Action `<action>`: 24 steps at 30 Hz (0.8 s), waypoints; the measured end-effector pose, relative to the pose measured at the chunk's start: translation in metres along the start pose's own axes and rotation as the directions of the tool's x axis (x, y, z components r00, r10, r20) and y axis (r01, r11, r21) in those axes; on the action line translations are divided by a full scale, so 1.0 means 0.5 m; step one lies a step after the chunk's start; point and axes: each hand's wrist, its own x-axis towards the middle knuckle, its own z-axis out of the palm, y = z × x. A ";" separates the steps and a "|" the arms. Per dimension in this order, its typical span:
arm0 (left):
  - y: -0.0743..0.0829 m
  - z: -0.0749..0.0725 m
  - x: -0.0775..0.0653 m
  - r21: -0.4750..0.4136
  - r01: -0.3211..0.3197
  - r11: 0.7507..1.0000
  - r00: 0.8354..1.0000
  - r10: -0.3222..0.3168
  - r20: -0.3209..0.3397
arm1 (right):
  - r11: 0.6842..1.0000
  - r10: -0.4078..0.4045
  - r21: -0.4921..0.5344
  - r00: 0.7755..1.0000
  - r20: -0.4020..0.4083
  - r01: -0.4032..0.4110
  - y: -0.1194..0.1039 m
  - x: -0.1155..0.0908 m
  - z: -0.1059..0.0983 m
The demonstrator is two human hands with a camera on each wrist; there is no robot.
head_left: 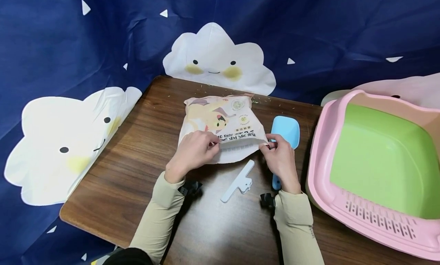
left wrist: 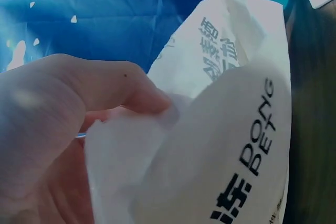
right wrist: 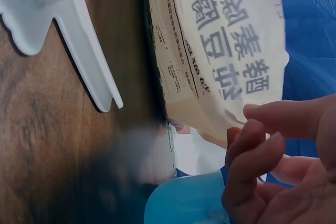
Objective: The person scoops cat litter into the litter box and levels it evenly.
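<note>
A printed cat litter bag (head_left: pixel 220 120) with a cartoon cat lies on the table, its mouth edge facing me. With thumb and fingers my left hand (head_left: pixel 197 148) pinches the left part of that edge; the left wrist view shows the white film (left wrist: pixel 210 119) between them. At the right corner of the mouth, my right hand (head_left: pixel 280 156) pinches the film between thumb and fingertips. The mouth gapes slightly between the hands. Below the bag lies a pale bag clip (head_left: pixel 237 183). A blue scoop (head_left: pixel 286 130) lies partly beneath my right hand, which hides some of its handle.
To the right stands a large pink litter box (head_left: pixel 317 169) with a green inside. Small crumbs are scattered along the far edge of the wooden table (head_left: pixel 120 173). Behind hangs a blue cloth (head_left: pixel 309 24) with white clouds.
</note>
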 end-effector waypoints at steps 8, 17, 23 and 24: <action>-0.003 -0.001 0.001 0.053 -0.076 0.996 0.987 0.082 -0.140 | 1.000 0.005 0.015 1.000 -0.020 -0.004 -0.005 0.001 0.005; -0.005 0.004 0.003 0.075 -0.111 0.991 0.912 0.132 -0.390 | 1.000 -0.007 0.013 1.000 -0.016 0.007 -0.005 0.000 0.007; -0.003 0.007 0.007 0.043 -0.118 0.992 0.843 0.123 -0.524 | 1.000 -0.019 0.005 1.000 -0.010 0.019 -0.008 0.000 0.011; -0.002 0.007 0.008 0.036 -0.122 0.992 0.832 0.122 -0.541 | 1.000 -0.023 0.002 1.000 -0.004 0.023 -0.009 0.000 0.012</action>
